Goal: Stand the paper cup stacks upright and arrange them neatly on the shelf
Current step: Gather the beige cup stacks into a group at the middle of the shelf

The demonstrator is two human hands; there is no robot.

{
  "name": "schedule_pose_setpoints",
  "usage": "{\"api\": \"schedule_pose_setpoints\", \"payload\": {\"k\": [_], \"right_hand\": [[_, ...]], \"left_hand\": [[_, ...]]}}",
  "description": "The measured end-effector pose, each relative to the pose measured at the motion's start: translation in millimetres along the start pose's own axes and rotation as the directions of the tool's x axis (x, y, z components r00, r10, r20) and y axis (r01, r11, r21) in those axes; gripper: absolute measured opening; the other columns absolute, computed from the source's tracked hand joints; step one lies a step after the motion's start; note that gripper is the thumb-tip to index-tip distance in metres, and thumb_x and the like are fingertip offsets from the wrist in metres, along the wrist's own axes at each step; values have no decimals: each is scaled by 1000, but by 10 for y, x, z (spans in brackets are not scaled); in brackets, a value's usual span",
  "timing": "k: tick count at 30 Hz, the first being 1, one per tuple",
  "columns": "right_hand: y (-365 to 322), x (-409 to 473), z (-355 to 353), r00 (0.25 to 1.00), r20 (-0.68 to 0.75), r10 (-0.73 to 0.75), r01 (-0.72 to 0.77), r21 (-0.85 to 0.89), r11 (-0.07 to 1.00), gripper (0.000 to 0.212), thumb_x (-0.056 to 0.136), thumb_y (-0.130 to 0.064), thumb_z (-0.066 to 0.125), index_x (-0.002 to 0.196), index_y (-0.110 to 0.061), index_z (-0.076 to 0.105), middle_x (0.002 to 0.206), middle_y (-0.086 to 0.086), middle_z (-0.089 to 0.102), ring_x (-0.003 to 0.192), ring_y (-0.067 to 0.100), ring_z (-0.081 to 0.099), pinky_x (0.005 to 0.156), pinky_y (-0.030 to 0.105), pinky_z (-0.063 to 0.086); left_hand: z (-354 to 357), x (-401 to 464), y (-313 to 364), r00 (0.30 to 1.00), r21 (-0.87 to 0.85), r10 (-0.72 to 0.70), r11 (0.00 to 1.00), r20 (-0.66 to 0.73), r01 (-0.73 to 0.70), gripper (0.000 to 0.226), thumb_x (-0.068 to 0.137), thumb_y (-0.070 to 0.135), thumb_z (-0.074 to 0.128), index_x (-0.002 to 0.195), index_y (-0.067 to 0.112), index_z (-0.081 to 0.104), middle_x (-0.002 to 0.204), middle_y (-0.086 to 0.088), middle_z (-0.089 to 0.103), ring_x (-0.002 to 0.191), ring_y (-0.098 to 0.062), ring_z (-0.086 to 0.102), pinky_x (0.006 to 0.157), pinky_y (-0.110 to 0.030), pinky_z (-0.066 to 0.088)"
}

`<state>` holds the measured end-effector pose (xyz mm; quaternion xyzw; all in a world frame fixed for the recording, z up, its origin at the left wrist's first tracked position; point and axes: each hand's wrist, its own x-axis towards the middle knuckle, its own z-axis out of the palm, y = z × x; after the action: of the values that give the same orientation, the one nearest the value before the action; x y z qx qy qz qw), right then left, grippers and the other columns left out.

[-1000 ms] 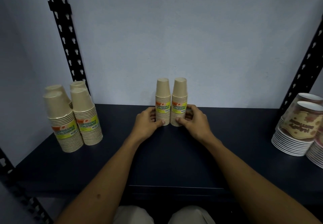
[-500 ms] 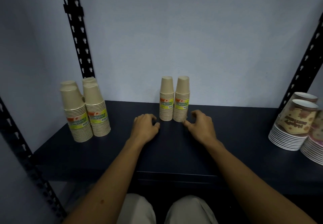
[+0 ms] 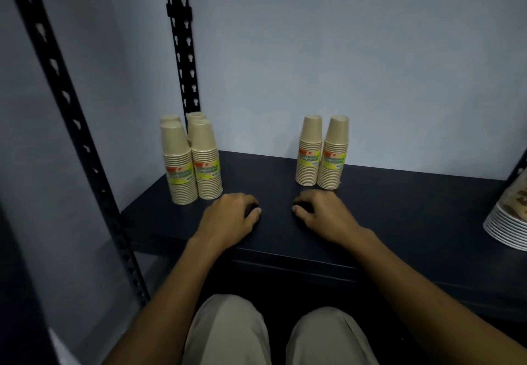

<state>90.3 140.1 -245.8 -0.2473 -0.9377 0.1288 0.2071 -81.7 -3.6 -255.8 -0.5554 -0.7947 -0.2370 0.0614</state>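
Observation:
Two tan paper cup stacks (image 3: 321,155) with yellow-green labels stand upright side by side near the back of the dark shelf (image 3: 413,207). A group of several more upright stacks (image 3: 191,162) stands at the shelf's left end by the black post. My left hand (image 3: 231,217) and my right hand (image 3: 323,213) hover low over the shelf in front of the middle pair, fingers loosely curled, holding nothing. Neither hand touches a stack.
A pile of white paper plates (image 3: 506,226) with a patterned cup stack above sits at the right edge. Black slotted posts (image 3: 182,51) frame the left side. The shelf's front edge (image 3: 285,255) runs just behind my wrists; my knees show below.
Both hands let go of the middle pair of stacks and drew back toward the front edge. The view shifted left and pulled away from the shelf.

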Motion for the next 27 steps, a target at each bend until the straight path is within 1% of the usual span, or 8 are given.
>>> {"api": "schedule_pose_setpoints", "payload": {"k": [5,10,12,15,17,21,24,27], "right_hand": [[-285,190,166,992,51,-118,118,9,993,28,92,-35,56,109,-16,69,112,-3,67,101,16,61,84,37,52],[-585,412,360,980,102,-173,171,32,985,30,92,-37,56,108,-14,67,111,0,66,101,18,62,85,36,52],[-715,515,437,977,122,-175,169,59,984,35,92,-37,57,117,-13,63,117,2,65,107,19,60,89,34,50],[-873,667,546,981,148,-128,96,203,974,66,89,-40,63,144,-14,37,140,8,51,126,23,50,100,33,43],[-953,766,603,991,117,-65,16,375,927,81,85,-38,69,149,-16,25,148,8,42,132,23,44,102,31,40],[-1055,973,704,996,90,30,-83,682,727,86,80,-26,77,149,-18,26,145,7,46,130,19,47,107,37,42],[-1090,1054,773,997,76,11,-64,750,658,76,79,-18,77,143,-16,37,132,1,58,116,12,58,101,39,49],[-1096,1055,797,999,38,9,-35,771,636,67,80,-18,77,138,-15,43,126,0,62,110,9,62,95,34,52]], "left_hand": [[-221,-277,-262,998,50,-51,997,-46,53,29,92,43,51,113,29,65,111,8,67,98,-15,62,79,-38,54],[-406,-497,-558,967,90,-204,972,-152,219,26,88,41,57,104,24,67,97,0,70,88,-22,64,69,-37,54],[-455,-549,-687,941,78,-275,952,-198,295,26,87,38,59,105,20,67,97,-3,70,88,-24,65,69,-36,54],[-507,-564,-834,885,-46,-376,924,-274,379,30,86,31,63,112,15,66,104,-5,71,93,-23,65,76,-33,53],[-540,-523,-867,834,-189,-465,885,-297,426,45,85,32,67,125,12,59,110,-6,68,99,-23,64,83,-33,51],[-544,-386,-861,786,-495,-570,768,-240,406,81,78,38,75,144,12,36,128,-10,58,112,-22,59,92,-35,50],[-527,-297,-876,780,-587,-593,710,-199,389,87,76,34,78,146,14,31,134,-11,55,117,-21,57,96,-36,49],[-526,-245,-864,794,-618,-577,699,-191,360,84,77,30,78,145,14,33,132,-10,57,113,-18,59,94,-34,50]]}}
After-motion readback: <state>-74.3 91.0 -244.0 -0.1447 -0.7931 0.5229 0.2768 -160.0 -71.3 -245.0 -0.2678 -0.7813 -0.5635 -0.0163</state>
